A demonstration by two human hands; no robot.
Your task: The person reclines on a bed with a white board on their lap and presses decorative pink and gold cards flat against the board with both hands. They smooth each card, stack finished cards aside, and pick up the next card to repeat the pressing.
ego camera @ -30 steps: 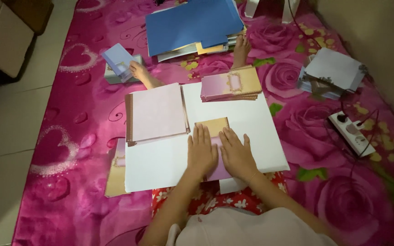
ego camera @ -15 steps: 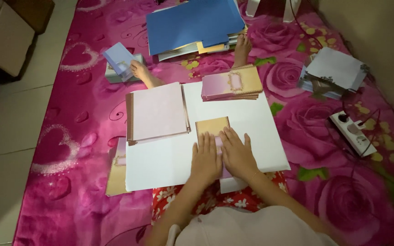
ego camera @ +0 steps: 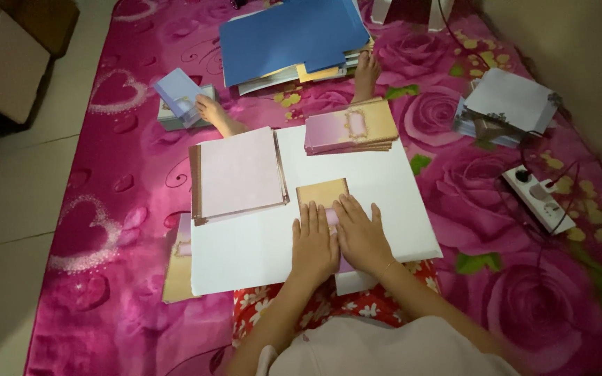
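My left hand and right hand open, flat, pressing a smooth folded card, stiff white board bare leftward

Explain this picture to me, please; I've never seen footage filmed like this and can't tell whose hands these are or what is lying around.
The camera sits on a person's head and looks down, so the two bare hands belong to the wearer, who sits on a pink rose-patterned rug with both feet stretched out ahead. The left hand and right hand lie flat, side by side, pressing on a small pink and tan card. Nothing is gripped; the palms just rest on it. The card lies on a large white board over the lap. Also on the board: a stack of pale pink sheets and a pile of finished pink-and-gold cards. Beyond the feet are blue folders; to the right, a white power strip.
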